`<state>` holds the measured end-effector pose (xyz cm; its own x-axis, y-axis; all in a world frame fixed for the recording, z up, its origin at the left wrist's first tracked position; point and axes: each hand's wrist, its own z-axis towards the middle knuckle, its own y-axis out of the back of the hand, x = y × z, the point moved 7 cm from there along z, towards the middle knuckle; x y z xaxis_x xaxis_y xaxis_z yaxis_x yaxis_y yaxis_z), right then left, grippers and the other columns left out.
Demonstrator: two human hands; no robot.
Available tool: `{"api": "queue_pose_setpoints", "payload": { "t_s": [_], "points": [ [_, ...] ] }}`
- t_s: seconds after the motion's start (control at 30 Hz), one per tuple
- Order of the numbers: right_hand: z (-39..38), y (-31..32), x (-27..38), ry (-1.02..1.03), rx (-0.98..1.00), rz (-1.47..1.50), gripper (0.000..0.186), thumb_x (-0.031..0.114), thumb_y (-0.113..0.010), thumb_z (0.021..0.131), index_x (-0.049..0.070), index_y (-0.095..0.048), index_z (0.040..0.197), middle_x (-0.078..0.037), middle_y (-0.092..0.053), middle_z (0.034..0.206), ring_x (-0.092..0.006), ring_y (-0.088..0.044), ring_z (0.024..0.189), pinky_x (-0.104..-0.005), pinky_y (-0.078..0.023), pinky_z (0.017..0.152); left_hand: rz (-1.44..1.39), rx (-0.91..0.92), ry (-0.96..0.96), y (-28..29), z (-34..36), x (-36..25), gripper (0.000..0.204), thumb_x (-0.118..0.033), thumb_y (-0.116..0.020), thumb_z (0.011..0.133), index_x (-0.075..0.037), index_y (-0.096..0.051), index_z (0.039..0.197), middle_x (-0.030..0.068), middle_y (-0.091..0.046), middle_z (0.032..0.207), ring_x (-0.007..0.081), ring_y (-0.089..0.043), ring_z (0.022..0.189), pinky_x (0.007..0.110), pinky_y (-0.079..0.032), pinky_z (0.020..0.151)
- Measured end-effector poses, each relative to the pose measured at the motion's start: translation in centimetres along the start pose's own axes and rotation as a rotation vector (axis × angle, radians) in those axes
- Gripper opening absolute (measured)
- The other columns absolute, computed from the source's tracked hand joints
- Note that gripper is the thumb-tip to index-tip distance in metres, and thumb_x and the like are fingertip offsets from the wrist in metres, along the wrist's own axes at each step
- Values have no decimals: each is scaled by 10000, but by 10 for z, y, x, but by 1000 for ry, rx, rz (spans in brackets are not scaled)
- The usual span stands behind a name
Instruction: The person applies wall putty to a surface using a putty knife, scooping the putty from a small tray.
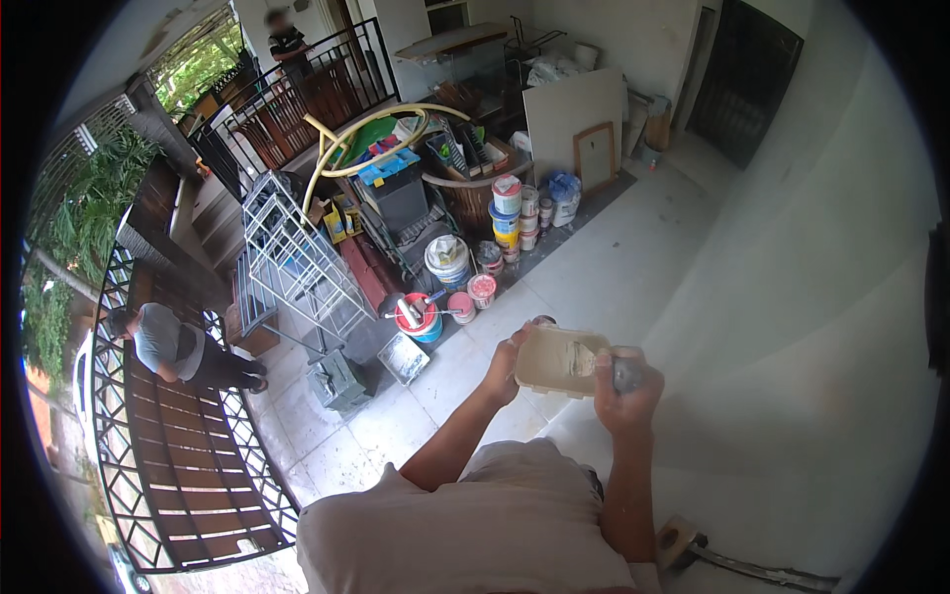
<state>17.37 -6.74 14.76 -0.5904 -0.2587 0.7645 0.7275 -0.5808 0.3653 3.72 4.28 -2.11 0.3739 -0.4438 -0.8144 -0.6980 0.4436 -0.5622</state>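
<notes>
In front of my chest I hold a beige plastic tub [535, 373], its open top facing me. Some pale paste [582, 357] clings inside, toward the right end. My left hand [506, 368] is closed round the tub's left end, with the fingers partly hidden behind it. Against the right end, my right hand [633, 404] is wrapped round a grey rounded thing [626, 374]. Its kind is hard to make out, and I cannot tell whether part of it reaches into the tub.
Paint buckets [447, 259], a grey tray [404, 357] and a metal rack [302, 257] stand ahead to the left. A smooth pale wall [792, 376] rises on my right. One person [168, 342] stands by the gate at left; another person [287, 42] is beyond the railing.
</notes>
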Motion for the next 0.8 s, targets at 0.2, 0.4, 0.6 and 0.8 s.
{"api": "queue_pose_setpoints", "payload": {
  "t_s": [0.2, 0.4, 0.6, 0.8],
  "points": [
    [2, -3, 8, 107, 85, -172, 218, 135, -766, 780, 19, -634, 909, -130, -658, 713, -244, -650, 600, -334, -511, 554, 21, -12, -18, -5, 0, -19, 502, -465, -361, 1001, -57, -513, 1250, 48, -580, 1138, 156, -550, 1042, 289, -433, 896],
    [3, -6, 18, 202, 284, -216, 303, 66, -766, 690, 35, -640, 964, -108, -640, 791, -292, -640, 653, -363, -516, 553, 569, 69, -104, 7, 5, -27, 435, -261, -427, 966, 3, -511, 1302, 113, -556, 1257, 193, -528, 1141, 330, -393, 1018],
    [1, -15, 18, 187, 359, -205, 327, 22, -737, 673, 35, -643, 986, -102, -633, 828, -293, -635, 672, -373, -515, 565, 204, 26, 52, 24, 7, -7, 436, -359, -418, 1017, 9, -598, 1168, 67, -614, 1097, 136, -579, 986, 287, -469, 870],
    [4, -27, 19, 149, 354, -275, 335, 10, -713, 679, 32, -644, 1007, -104, -644, 862, -308, -639, 689, -391, -518, 584, 160, -60, 137, 26, 3, -1, 513, -428, -426, 996, 27, -607, 1153, 81, -638, 1060, 161, -601, 952, 298, -468, 845]
  ]
}}
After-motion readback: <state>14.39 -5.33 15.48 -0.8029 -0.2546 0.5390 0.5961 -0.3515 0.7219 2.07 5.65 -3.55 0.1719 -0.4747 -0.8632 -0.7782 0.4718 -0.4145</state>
